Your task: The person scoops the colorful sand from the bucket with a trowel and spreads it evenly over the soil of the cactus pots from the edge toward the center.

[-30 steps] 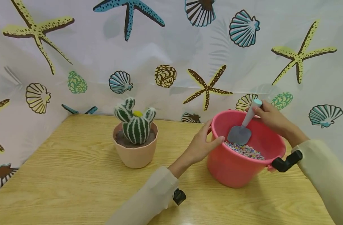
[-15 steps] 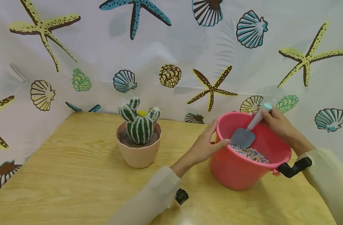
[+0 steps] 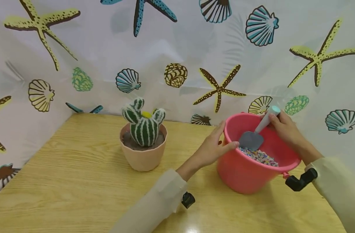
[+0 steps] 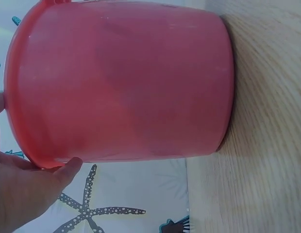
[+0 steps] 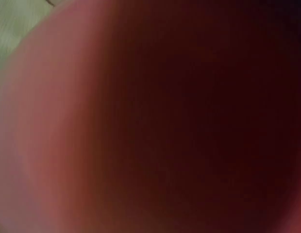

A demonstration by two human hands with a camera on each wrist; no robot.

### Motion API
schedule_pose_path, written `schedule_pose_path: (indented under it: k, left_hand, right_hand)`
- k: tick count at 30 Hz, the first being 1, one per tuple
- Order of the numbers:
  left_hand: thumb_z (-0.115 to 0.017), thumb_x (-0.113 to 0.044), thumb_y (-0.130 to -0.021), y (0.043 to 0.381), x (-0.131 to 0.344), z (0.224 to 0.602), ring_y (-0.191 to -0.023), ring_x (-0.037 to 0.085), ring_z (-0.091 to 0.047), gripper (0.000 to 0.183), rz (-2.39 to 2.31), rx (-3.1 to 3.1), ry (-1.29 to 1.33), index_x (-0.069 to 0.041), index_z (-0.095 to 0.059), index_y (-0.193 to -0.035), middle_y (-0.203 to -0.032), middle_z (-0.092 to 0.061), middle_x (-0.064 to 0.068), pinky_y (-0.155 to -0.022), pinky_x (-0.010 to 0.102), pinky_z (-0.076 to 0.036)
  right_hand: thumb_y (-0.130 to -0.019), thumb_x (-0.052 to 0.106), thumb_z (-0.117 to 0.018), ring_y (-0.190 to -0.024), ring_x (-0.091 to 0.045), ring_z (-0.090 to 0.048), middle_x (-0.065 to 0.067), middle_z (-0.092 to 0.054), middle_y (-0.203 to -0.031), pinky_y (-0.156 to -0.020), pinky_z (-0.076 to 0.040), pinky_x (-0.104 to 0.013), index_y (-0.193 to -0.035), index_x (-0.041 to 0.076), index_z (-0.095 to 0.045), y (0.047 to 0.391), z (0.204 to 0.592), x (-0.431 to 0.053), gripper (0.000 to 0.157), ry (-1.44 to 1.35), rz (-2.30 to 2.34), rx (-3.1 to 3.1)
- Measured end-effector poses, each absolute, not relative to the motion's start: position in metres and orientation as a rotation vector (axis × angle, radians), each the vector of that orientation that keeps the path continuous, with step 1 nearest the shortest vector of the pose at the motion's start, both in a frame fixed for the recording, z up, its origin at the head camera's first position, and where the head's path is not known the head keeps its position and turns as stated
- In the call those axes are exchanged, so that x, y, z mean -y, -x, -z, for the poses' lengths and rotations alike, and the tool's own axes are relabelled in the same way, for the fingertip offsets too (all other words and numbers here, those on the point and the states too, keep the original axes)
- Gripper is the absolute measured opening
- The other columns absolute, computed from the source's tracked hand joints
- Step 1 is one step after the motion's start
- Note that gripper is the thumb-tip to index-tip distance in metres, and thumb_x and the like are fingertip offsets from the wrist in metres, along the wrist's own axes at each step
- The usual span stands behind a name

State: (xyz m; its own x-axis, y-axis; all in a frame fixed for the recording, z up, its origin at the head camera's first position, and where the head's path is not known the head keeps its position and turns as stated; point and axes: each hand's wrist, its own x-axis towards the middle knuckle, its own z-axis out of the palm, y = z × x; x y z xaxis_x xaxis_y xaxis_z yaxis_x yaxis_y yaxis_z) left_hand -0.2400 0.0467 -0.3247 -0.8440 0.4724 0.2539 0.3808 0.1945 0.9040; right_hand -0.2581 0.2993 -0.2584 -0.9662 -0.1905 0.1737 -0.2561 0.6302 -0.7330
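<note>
Scoop (image 3: pixel 251 140) inside the pink bucket (image 3: pixel 241 176), its blade at the coloured granules (image 3: pixel 262 157). Right grip (image 3: pixel 284 128), curled closed around the scoop's handle; left grip (image 3: pixel 210 149), spread wide, holding nothing, touches the bucket's left rim.

My left hand (image 3: pixel 210 150) is covering the left rim of the round pink plastic bucket (image 3: pixel 238 176), my right hand (image 3: pixel 287 130) its back-right rim. Between them a grey-bladed trowel (image 3: pixel 253 139) is slanting; room is opening above the multicoloured beads (image 3: pixel 262 157), toward the near-right wall. A bare lane of wood-grain desk (image 3: pixel 78 181) is running between the bucket and the peach faceted pot (image 3: pixel 143 158) of fuzzy green cactus (image 3: pixel 144 132), but my beige left sleeve (image 3: pixel 166 195) is crossing its near end. White shell-printed cloth (image 3: pixel 171 38) is closing off the back.
</note>
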Motion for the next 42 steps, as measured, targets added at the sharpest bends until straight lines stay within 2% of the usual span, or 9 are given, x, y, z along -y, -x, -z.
schedule_pose_path:
  k: [4,8,10,17,24,28,31,37,42]
  left_hand:
    - [-0.071,-0.041,-0.083,0.24,-0.047,0.325,-0.148,0.02,-0.011,0.103,-1.64,-2.398,-0.864,-0.019,-0.001,-0.155,-0.162,-0.004,-0.003,-0.113,0.045,-0.03]
    - [-0.076,-0.041,-0.078,0.241,-0.047,0.322,-0.148,0.02,-0.007,0.111,-1.594,-2.434,-0.89,-0.019,0.002,-0.154,-0.161,-0.001,-0.001,-0.115,0.048,-0.023]
    - [-0.077,-0.039,-0.078,0.242,-0.047,0.321,-0.148,0.02,-0.007,0.111,-1.602,-2.434,-0.891,-0.019,0.002,-0.154,-0.161,-0.001,-0.001,-0.115,0.048,-0.023]
    - [-0.077,-0.041,-0.077,0.243,-0.046,0.32,-0.149,0.022,-0.009,0.111,-1.597,-2.443,-0.865,-0.021,0.0,-0.155,-0.161,-0.003,-0.003,-0.113,0.05,-0.027]
    - [-0.076,-0.042,-0.078,0.242,-0.046,0.319,-0.149,0.021,-0.009,0.111,-1.587,-2.447,-0.857,-0.02,0.001,-0.154,-0.162,-0.004,-0.002,-0.113,0.048,-0.028]
    - [-0.075,-0.043,-0.079,0.243,-0.046,0.319,-0.149,0.021,-0.008,0.11,-1.574,-2.463,-0.874,-0.019,0.002,-0.154,-0.161,-0.003,-0.003,-0.113,0.048,-0.028]
    - [-0.075,-0.042,-0.08,0.245,-0.046,0.32,-0.148,0.021,-0.009,0.109,-1.58,-2.473,-0.893,-0.02,0.002,-0.155,-0.161,-0.004,-0.003,-0.112,0.049,-0.029]
    - [-0.075,-0.04,-0.08,0.244,-0.047,0.322,-0.148,0.019,-0.01,0.109,-1.624,-2.452,-0.876,-0.021,0.001,-0.155,-0.161,-0.005,-0.005,-0.111,0.048,-0.031]
    - [-0.076,-0.04,-0.08,0.241,-0.049,0.324,-0.148,0.019,-0.011,0.109,-1.638,-2.451,-0.843,-0.02,0.0,-0.155,-0.161,-0.005,-0.005,-0.112,0.048,-0.03]
  right_hand:
    - [-0.105,0.03,-0.028,-0.094,0.009,-0.057,-0.019,-0.052,-0.121,-0.085,-0.048,-0.012,-0.131,-0.003,-0.035,0.259,0.272,-0.299,0.043,-0.379,-1.315,2.679]
    - [-0.105,0.032,-0.028,-0.092,0.009,-0.056,-0.021,-0.053,-0.122,-0.087,-0.049,-0.016,-0.132,-0.002,-0.035,0.259,0.272,-0.297,0.044,-0.337,-1.265,2.662]
    - [-0.105,0.03,-0.026,-0.092,0.01,-0.053,-0.023,-0.053,-0.122,-0.089,-0.047,-0.013,-0.132,-0.005,-0.034,0.259,0.271,-0.295,0.045,-0.325,-1.205,2.655]
    - [-0.105,0.027,-0.025,-0.088,0.003,-0.054,-0.031,-0.056,-0.121,-0.083,-0.053,-0.021,-0.132,-0.012,-0.036,0.261,0.268,-0.29,0.048,-0.225,-1.097,2.673]
    - [-0.105,0.026,-0.026,-0.079,0.005,-0.056,-0.034,-0.056,-0.117,-0.071,-0.051,-0.011,-0.128,-0.016,-0.037,0.262,0.268,-0.291,0.048,-0.172,-1.134,2.672]
    - [-0.105,0.03,-0.027,-0.081,-0.011,-0.06,-0.033,-0.057,-0.112,-0.064,-0.047,-0.01,-0.123,-0.015,-0.04,0.261,0.267,-0.291,0.05,-0.085,-1.052,2.698]
    - [-0.105,0.032,-0.027,-0.077,-0.016,-0.061,-0.032,-0.057,-0.108,-0.061,-0.044,-0.01,-0.119,-0.014,-0.042,0.262,0.266,-0.291,0.051,-0.055,-0.998,2.719]
    - [-0.105,0.033,-0.026,-0.069,0.005,-0.058,-0.035,-0.058,-0.113,-0.064,-0.048,-0.011,-0.119,-0.014,-0.042,0.264,0.266,-0.295,0.052,-0.12,-1.086,2.743]
    - [-0.105,0.036,-0.024,-0.078,-0.001,-0.062,-0.033,-0.057,-0.118,-0.07,-0.053,-0.014,-0.127,-0.014,-0.039,0.265,0.267,-0.298,0.057,-0.112,-1.189,2.804]
